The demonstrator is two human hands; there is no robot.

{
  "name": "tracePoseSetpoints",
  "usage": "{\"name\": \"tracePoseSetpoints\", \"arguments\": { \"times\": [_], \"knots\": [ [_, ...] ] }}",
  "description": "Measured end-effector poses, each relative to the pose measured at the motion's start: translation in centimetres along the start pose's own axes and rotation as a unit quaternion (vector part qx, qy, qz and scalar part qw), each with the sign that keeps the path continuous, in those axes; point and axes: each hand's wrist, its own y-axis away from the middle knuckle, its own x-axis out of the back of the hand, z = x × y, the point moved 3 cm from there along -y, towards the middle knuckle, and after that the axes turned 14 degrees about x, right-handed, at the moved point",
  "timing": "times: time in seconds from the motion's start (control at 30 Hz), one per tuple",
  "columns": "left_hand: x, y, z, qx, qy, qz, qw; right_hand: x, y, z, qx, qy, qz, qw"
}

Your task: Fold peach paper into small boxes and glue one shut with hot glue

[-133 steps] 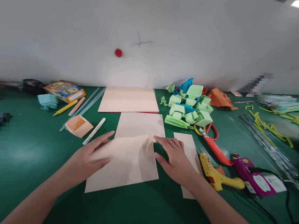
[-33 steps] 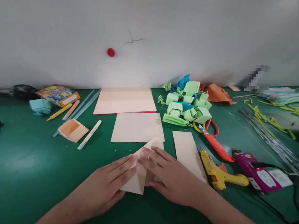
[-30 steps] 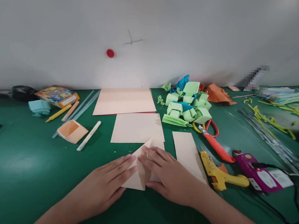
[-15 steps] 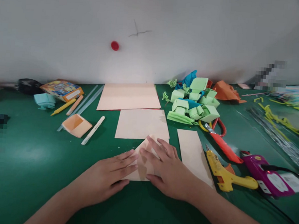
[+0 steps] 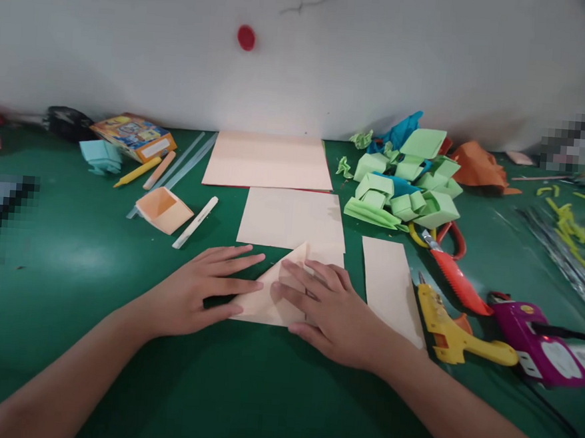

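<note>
A peach sheet folded into a triangle (image 5: 267, 297) lies on the green table (image 5: 67, 283) in front of me. My right hand (image 5: 323, 308) lies flat on its right part, fingers stretched out and pressing the paper down. My left hand (image 5: 202, 289) rests flat on the table at the triangle's left edge, fingers spread and its fingertips at the paper. Neither hand grips anything.
Flat peach sheets lie behind (image 5: 292, 219), farther back (image 5: 269, 161) and to the right (image 5: 390, 289). Right of them are a yellow glue gun (image 5: 452, 330), a purple glue gun (image 5: 539, 336), a red cutter (image 5: 451, 273) and a heap of green folded paper (image 5: 405, 187). An orange paper box (image 5: 163, 210), pens and a white marker (image 5: 195, 222) lie left.
The flat sheet has been folded into a triangle since the earliest frame. Over the last second my left hand slid left off the fold. The view tilted down.
</note>
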Motion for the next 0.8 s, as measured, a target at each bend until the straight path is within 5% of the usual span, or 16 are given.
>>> {"name": "tracePoseSetpoints", "arguments": {
  "times": [0.8],
  "knots": [
    [-0.2,-0.1,-1.2,0.013,0.0,-0.063,0.998,0.2,0.6,0.5,-0.027,-0.064,-0.001,0.998]
  ]
}}
